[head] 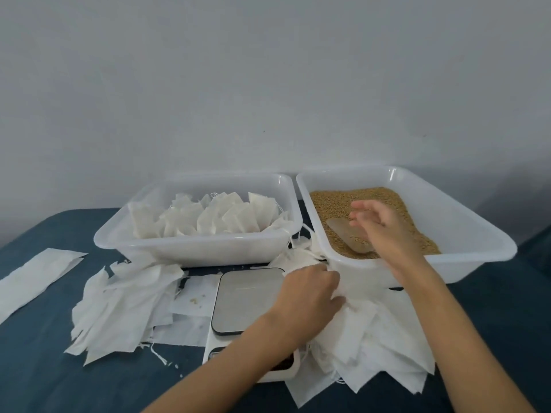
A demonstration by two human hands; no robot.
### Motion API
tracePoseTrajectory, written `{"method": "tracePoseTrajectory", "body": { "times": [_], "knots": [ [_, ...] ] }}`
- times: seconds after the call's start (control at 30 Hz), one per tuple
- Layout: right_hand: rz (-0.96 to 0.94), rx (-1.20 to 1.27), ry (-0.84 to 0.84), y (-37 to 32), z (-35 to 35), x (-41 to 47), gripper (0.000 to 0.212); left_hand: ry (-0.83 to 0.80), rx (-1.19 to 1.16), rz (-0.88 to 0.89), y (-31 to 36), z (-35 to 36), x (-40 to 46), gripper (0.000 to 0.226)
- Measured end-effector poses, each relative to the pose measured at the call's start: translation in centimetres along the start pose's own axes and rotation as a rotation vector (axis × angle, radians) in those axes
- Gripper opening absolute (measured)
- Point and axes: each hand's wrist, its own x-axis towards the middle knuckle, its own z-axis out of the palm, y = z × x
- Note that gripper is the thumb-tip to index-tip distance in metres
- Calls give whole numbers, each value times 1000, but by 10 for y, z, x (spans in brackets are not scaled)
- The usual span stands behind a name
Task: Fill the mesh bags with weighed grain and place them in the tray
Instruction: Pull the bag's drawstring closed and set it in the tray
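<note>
careful, your left hand point(310, 289) pinches 1 empty mesh bag point(366, 329) while your loose, empty right hand point(378, 225) nears the scoop point(348, 236), so grain point(372, 198) could spill.

tray point(167, 248) with filled bags point(208, 217) stood back left | tub point(465, 234) of grain point(334, 198) stood back right, scoop point(347, 234) in it | scale point(247, 299) lay in front, between both | empty bags point(125, 305) lay left of scale, more point(375, 347) right of it
</note>
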Motion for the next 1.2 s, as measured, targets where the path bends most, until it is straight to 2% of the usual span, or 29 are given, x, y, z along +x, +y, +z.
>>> {"method": "tracePoseTrajectory", "body": {
  "times": [0.1,0.17,0.27,0.3,0.37,0.4,0.47,0.57,0.73,0.9,1.0,1.1,1.2],
  "knots": [
    [-20,34,16,0,1,-3,23,19,-49,-38,-10,-1,0,22],
    [-73,25,81,-1,5,-6,21,75,-248,-69,-18,-3,-3,20],
    [-413,-136,308,-15,21,-20,18,196,-671,-210,-34,-12,-11,14],
    [-552,-159,321,-19,32,-27,16,245,-801,-265,-41,-14,-14,16],
    [-705,-139,193,-23,58,-45,12,326,-1037,-343,-57,-18,-21,14],
    [-694,-102,82,-23,70,-55,10,346,-1140,-359,-64,-20,-24,13],
    [-578,-3,-123,-19,88,-68,4,336,-1336,-357,-74,-21,-31,13],
    [-423,126,-254,-13,96,-72,7,273,-1582,-322,-77,-21,-36,17],
    [-317,210,-249,-12,93,-70,22,264,-1608,-256,-72,-21,-41,11],
    [-309,176,-212,-10,95,-68,19,372,-1309,-225,-74,-16,-43,10],
    [-371,107,-126,-6,95,-65,13,446,-1233,-230,-74,-16,-42,7],
    [-466,-16,-47,-5,91,-62,22,546,-1215,-248,-75,-19,-43,14],
    [-628,-196,-107,-7,88,-65,18,593,-1195,-240,-75,-22,-44,19]
  ]
}}
